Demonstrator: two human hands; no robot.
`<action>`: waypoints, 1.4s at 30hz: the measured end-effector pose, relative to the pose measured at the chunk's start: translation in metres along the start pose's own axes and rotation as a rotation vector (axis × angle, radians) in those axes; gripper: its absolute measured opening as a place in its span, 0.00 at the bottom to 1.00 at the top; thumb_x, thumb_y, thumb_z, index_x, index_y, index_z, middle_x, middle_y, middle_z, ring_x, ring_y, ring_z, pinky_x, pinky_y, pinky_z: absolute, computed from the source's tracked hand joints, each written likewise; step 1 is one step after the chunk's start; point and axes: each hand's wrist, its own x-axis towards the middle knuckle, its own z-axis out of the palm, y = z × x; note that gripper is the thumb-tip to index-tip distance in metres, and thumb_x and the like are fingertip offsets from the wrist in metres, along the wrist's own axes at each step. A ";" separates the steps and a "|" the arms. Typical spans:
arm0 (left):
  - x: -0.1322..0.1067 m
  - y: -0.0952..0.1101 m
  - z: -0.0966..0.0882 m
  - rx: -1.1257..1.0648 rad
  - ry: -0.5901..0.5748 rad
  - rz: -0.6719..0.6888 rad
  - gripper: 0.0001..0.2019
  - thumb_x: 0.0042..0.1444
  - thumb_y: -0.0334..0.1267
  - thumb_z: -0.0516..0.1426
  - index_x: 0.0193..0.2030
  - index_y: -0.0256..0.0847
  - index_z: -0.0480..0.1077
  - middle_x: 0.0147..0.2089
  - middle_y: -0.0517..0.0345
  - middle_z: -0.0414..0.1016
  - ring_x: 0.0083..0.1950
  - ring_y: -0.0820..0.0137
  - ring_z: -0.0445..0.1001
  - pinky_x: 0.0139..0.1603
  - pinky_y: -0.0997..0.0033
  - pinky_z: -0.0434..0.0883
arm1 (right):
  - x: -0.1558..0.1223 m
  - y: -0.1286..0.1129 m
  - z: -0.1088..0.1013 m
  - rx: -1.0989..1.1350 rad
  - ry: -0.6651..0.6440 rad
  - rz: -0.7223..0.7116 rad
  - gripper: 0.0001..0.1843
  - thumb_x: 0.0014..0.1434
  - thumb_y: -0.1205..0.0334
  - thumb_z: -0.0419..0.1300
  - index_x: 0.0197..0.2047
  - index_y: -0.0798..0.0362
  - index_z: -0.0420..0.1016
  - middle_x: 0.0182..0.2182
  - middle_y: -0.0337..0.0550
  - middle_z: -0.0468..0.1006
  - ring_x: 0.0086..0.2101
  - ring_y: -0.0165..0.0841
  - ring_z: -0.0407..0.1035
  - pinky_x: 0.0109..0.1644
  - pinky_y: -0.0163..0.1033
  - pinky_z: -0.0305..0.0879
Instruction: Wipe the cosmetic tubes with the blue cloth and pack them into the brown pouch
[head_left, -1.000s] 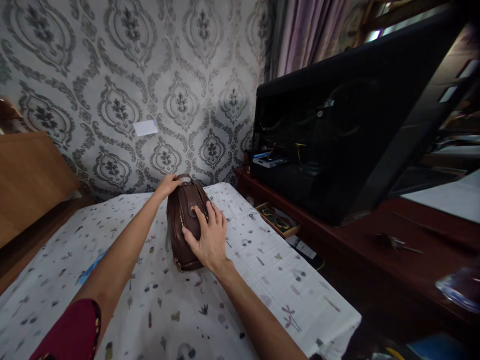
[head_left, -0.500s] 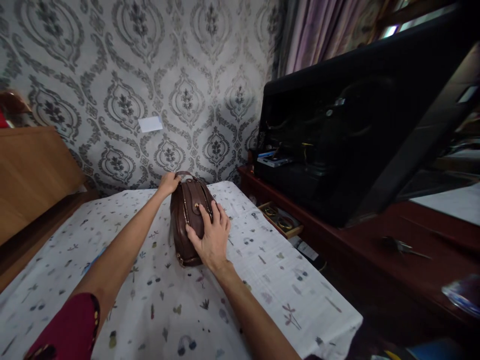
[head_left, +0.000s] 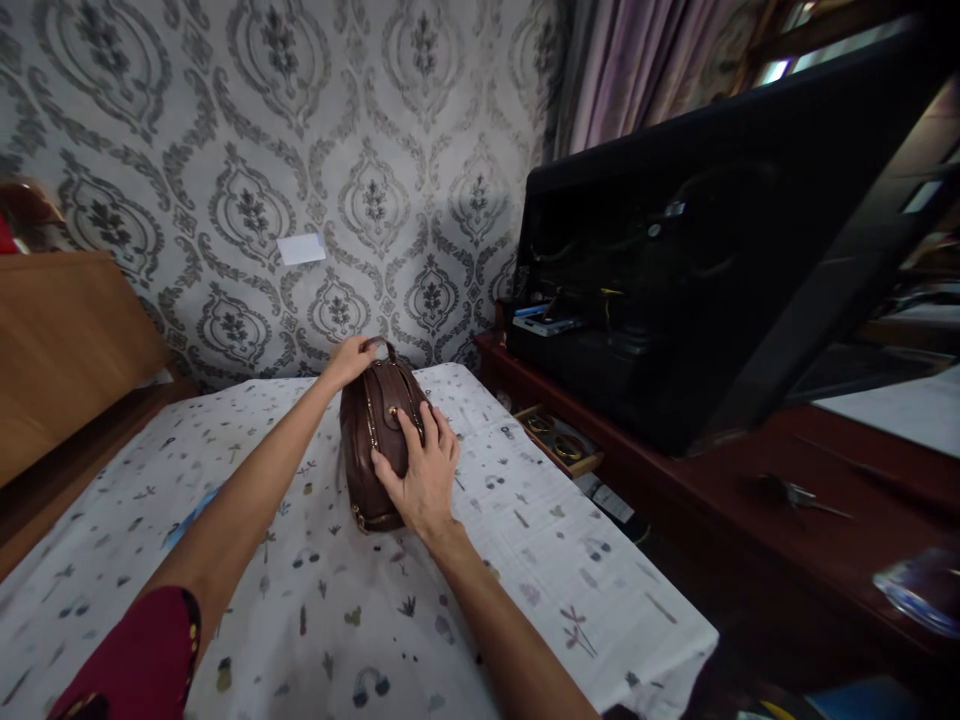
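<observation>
A brown leather bag [head_left: 363,455] with gold zippers and a small gold clasp lies on the bed, its carry handle [head_left: 381,342] at the far end. At that far end, the fingers of my left hand [head_left: 351,362] are closed around the left side of the handle; its fingertips are partly hidden. My right hand [head_left: 426,480] rests on the near right side of the bag, fingers spread across the leather near the clasp and zipper.
Under the bag is a white patterned bedsheet [head_left: 525,560]. A wooden headboard [head_left: 67,350] stands on the left. To the right, a large black television [head_left: 675,270] sits on a dark red desk [head_left: 750,480], near keys [head_left: 806,495] and a partly open drawer [head_left: 562,440]. A patterned wall [head_left: 300,150] closes the back.
My left hand has shifted slightly right and up along the handle, which now stands a little more to the right. My right hand stays in place on the bag.
</observation>
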 end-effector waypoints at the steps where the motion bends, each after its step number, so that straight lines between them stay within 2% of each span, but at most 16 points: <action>1: 0.001 0.003 0.003 0.012 -0.020 0.018 0.05 0.47 0.38 0.59 0.30 0.40 0.73 0.27 0.61 0.71 0.36 0.65 0.69 0.40 0.69 0.64 | 0.000 0.000 0.000 0.000 0.001 -0.002 0.30 0.62 0.50 0.61 0.65 0.50 0.69 0.67 0.56 0.63 0.66 0.52 0.54 0.66 0.60 0.55; 4: 0.004 0.009 0.014 0.073 -0.080 0.059 0.09 0.44 0.39 0.61 0.32 0.40 0.76 0.29 0.60 0.74 0.37 0.65 0.70 0.39 0.70 0.64 | -0.001 0.001 0.000 -0.001 0.000 -0.003 0.29 0.63 0.50 0.60 0.65 0.50 0.69 0.67 0.56 0.63 0.66 0.52 0.53 0.66 0.61 0.54; 8: 0.007 0.011 0.025 0.149 -0.124 0.042 0.09 0.45 0.44 0.61 0.29 0.41 0.76 0.24 0.62 0.71 0.32 0.66 0.69 0.34 0.71 0.63 | -0.001 0.000 0.000 -0.009 -0.003 -0.004 0.29 0.63 0.49 0.60 0.64 0.50 0.69 0.67 0.56 0.64 0.66 0.52 0.54 0.67 0.60 0.53; 17: 0.010 0.010 0.032 0.244 -0.028 -0.065 0.10 0.49 0.45 0.60 0.26 0.41 0.71 0.29 0.55 0.74 0.37 0.62 0.73 0.36 0.69 0.62 | -0.002 0.001 0.002 0.004 0.008 -0.019 0.29 0.63 0.49 0.60 0.64 0.50 0.69 0.66 0.52 0.67 0.66 0.53 0.52 0.66 0.60 0.52; 21: 0.008 0.013 0.031 0.215 -0.022 -0.054 0.10 0.48 0.43 0.61 0.23 0.40 0.69 0.26 0.57 0.72 0.36 0.62 0.73 0.35 0.69 0.62 | -0.002 0.001 0.001 0.016 0.006 -0.018 0.28 0.62 0.49 0.60 0.63 0.51 0.70 0.65 0.51 0.68 0.67 0.52 0.52 0.67 0.59 0.52; 25: 0.004 0.018 0.029 0.146 -0.050 0.002 0.10 0.45 0.42 0.61 0.20 0.40 0.67 0.20 0.63 0.64 0.30 0.67 0.68 0.31 0.71 0.59 | -0.001 0.001 -0.001 0.021 0.013 -0.024 0.29 0.62 0.49 0.61 0.63 0.52 0.70 0.63 0.51 0.70 0.66 0.52 0.53 0.67 0.60 0.52; 28: 0.000 0.020 0.028 0.066 -0.070 0.039 0.10 0.45 0.43 0.59 0.21 0.40 0.67 0.19 0.65 0.61 0.27 0.70 0.63 0.29 0.72 0.56 | -0.001 0.001 -0.001 0.029 0.016 -0.030 0.29 0.62 0.49 0.60 0.63 0.53 0.70 0.63 0.52 0.70 0.66 0.52 0.53 0.67 0.60 0.52; 32: -0.008 0.019 0.030 -0.038 -0.081 0.066 0.11 0.46 0.44 0.58 0.23 0.39 0.69 0.20 0.65 0.62 0.26 0.72 0.62 0.28 0.73 0.56 | -0.001 0.002 0.000 0.032 0.008 -0.018 0.30 0.63 0.49 0.60 0.65 0.52 0.68 0.64 0.52 0.69 0.67 0.52 0.51 0.66 0.61 0.54; 35: -0.012 0.014 0.026 -0.092 -0.067 0.075 0.12 0.47 0.47 0.58 0.27 0.38 0.71 0.23 0.64 0.67 0.28 0.71 0.65 0.30 0.72 0.60 | -0.002 0.003 0.002 0.029 0.007 -0.019 0.30 0.63 0.48 0.59 0.65 0.51 0.68 0.65 0.52 0.67 0.67 0.53 0.51 0.66 0.62 0.55; 39: -0.013 0.002 0.009 -0.101 -0.022 0.085 0.16 0.46 0.48 0.61 0.35 0.37 0.75 0.30 0.61 0.74 0.33 0.69 0.70 0.37 0.71 0.65 | -0.002 0.006 0.004 0.035 0.042 -0.046 0.29 0.64 0.49 0.59 0.65 0.51 0.68 0.65 0.53 0.67 0.67 0.53 0.52 0.65 0.62 0.57; 42: -0.014 -0.009 -0.007 -0.035 0.005 0.071 0.16 0.45 0.48 0.62 0.34 0.38 0.75 0.29 0.61 0.74 0.34 0.68 0.70 0.38 0.70 0.66 | -0.003 0.010 0.006 0.065 0.077 -0.069 0.29 0.64 0.50 0.58 0.65 0.52 0.68 0.63 0.54 0.68 0.67 0.52 0.52 0.66 0.63 0.58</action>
